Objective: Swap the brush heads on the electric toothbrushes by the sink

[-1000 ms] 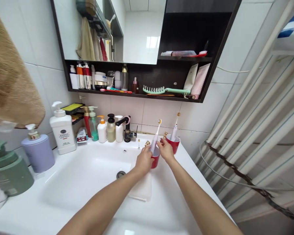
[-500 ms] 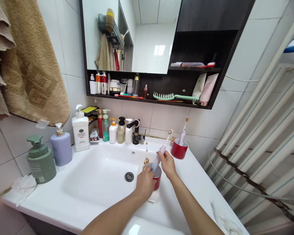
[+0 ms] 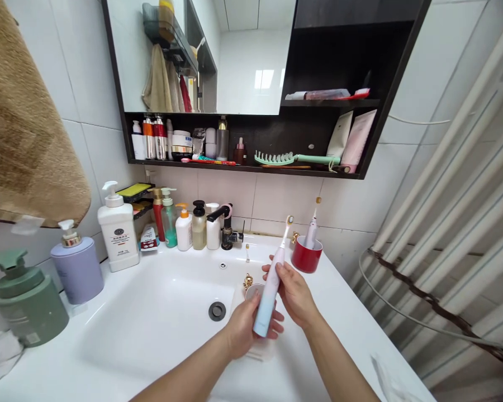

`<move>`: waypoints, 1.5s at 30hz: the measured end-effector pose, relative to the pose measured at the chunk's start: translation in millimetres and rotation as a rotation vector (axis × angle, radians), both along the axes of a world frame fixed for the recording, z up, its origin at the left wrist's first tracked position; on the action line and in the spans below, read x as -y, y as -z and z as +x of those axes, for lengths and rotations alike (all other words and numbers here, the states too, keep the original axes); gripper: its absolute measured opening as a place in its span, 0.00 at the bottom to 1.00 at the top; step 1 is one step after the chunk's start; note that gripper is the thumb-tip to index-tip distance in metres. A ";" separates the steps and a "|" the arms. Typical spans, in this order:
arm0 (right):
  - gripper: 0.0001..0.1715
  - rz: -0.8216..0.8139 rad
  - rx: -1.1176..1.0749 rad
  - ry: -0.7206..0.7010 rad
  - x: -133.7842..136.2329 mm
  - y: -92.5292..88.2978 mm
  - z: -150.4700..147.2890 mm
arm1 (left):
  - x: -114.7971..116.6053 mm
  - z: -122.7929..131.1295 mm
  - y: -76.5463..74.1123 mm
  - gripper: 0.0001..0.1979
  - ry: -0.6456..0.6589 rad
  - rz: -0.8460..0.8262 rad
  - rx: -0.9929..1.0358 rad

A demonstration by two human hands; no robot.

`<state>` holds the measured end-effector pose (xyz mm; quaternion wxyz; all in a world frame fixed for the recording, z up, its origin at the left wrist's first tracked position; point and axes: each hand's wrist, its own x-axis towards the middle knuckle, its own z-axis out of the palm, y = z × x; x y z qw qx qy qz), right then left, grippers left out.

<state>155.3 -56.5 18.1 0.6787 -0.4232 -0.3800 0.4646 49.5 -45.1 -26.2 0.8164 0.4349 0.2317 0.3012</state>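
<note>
An electric toothbrush (image 3: pixel 272 287), pink fading to light blue, stands tilted over the right side of the basin with its bristles up. Fingers and thumb of my right hand (image 3: pixel 295 293) are closed round its upper handle. My left hand (image 3: pixel 245 329) lies behind and beside the lower handle, fingers stretched out; whether it touches the handle I cannot tell. Just beyond my left hand shows the rim of a cup (image 3: pixel 255 289), mostly hidden, with a gold ornament (image 3: pixel 247 282) next to it. Farther back, a red cup (image 3: pixel 307 258) holds another electric toothbrush (image 3: pixel 312 231).
The white basin (image 3: pixel 151 312) has a dark drain (image 3: pixel 217 311) and a black faucet (image 3: pixel 228 229). Pump bottles (image 3: pixel 118 229) line its back and left edges. Above hangs a mirror cabinet with a green hairbrush (image 3: pixel 276 158) on its shelf. White pipes (image 3: pixel 440 223) run along the right.
The toothbrush has come up out of the near cup and towards me. My left hand has let go of that cup and opened beside the lower handle. The view has shifted slightly.
</note>
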 end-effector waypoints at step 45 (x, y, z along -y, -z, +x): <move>0.06 -0.023 -0.334 0.423 -13.5 3.8 31.7 | 29.2 13.3 16.2 0.25 0.041 0.099 -0.234</move>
